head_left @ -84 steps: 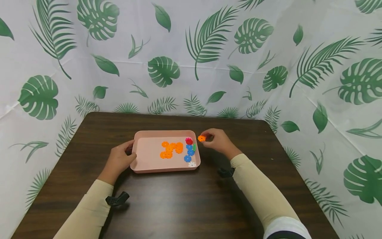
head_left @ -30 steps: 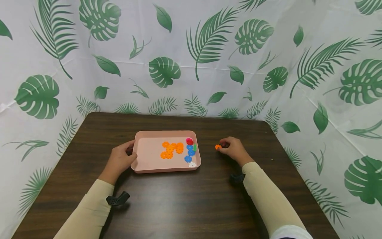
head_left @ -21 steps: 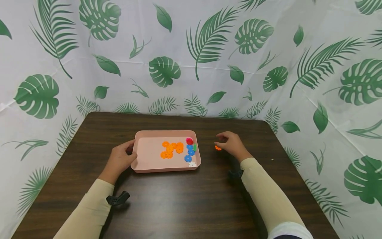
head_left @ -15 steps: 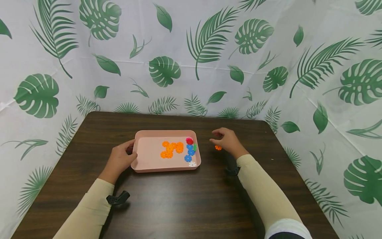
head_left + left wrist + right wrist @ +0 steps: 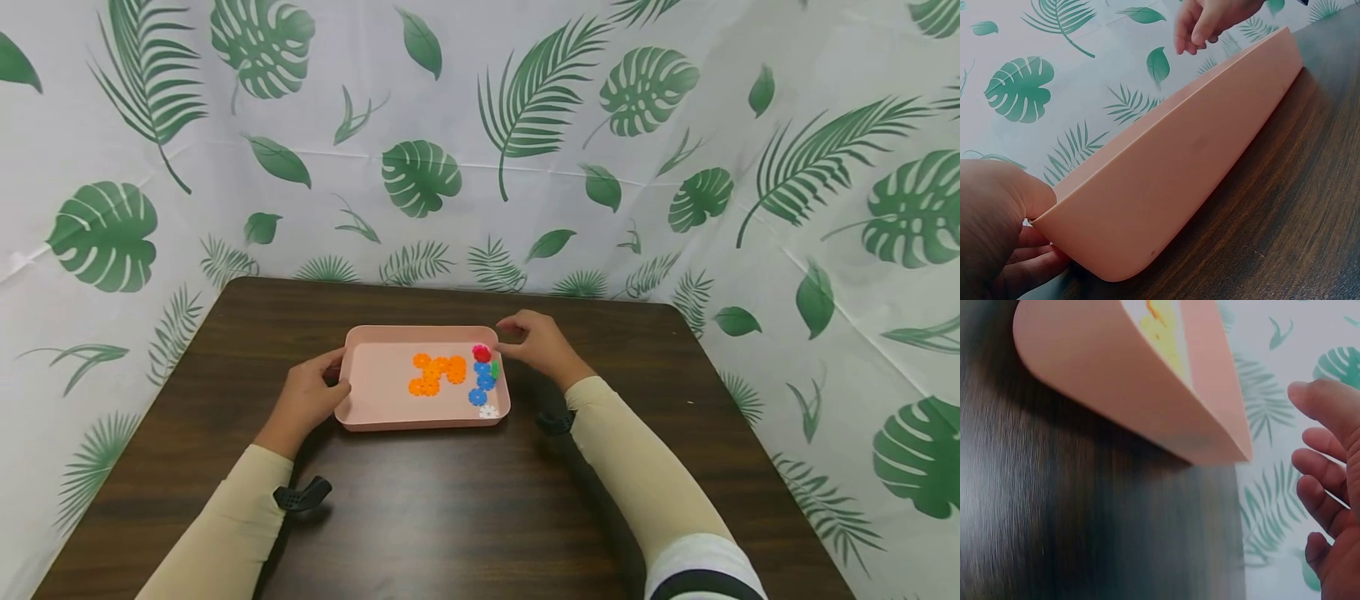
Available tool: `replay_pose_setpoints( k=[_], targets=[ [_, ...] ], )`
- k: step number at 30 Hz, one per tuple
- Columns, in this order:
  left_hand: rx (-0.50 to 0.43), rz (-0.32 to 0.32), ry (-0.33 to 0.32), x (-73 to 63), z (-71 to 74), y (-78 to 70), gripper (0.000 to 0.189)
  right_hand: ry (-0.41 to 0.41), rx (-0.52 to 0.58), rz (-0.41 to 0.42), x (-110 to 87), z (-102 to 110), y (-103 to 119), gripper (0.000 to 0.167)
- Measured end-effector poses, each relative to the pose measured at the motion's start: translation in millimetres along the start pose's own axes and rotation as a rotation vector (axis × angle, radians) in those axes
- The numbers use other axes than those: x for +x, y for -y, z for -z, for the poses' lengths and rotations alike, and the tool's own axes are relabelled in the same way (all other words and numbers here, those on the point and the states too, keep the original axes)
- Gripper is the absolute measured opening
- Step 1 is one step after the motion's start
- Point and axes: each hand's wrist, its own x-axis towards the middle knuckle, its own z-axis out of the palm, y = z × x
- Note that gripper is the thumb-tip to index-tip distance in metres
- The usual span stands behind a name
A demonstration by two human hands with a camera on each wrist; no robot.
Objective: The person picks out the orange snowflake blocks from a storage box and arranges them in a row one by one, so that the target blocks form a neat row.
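Note:
My left hand (image 5: 303,404) pinches the left wall of a pink tray (image 5: 375,379), thumb over the rim and fingers outside, as the left wrist view (image 5: 997,219) also shows. Inside lie several orange flower-shaped snap discs (image 5: 435,371) near the middle. Along the right side sit blue discs (image 5: 478,397), a red disc (image 5: 482,354), a green one (image 5: 495,370) and a white one (image 5: 488,412). My right hand (image 5: 543,346) hovers at the tray's upper right corner, thumb and fingers apart, holding nothing. In the right wrist view the same hand (image 5: 1335,462) hangs beside the tray wall.
The tray stands on a dark wood table (image 5: 420,500). Behind and to the sides hangs a white cloth (image 5: 330,192) with green leaf prints. A black wrist camera (image 5: 302,495) is strapped at my left wrist, another (image 5: 555,423) at my right.
My right hand carried an orange disc rightward from the tray, let it go on the table, and has come back left to the tray. That disc is now hidden. My left hand stays on the tray.

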Motion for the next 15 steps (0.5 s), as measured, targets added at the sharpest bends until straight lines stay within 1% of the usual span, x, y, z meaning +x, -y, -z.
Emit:
replay_pose_setpoints(
  k=[3, 8, 15],
  targets=[
    [0.009, -0.003, -0.008, -0.6, -0.5, -0.7, 0.062, 0.016, -0.004, 0.015, 3.8, -7, 6, 0.042],
    [0.012, 0.003, -0.011, -0.7, -0.9, -0.9, 0.062, 0.054, -0.006, 0.015, 9.4, -18, 18, 0.047],
    [0.017, -0.008, -0.015, -0.3, -0.8, 0.3, 0.061, 0.097, -0.037, 0.028, 15.3, -30, 34, 0.046]
  ],
)
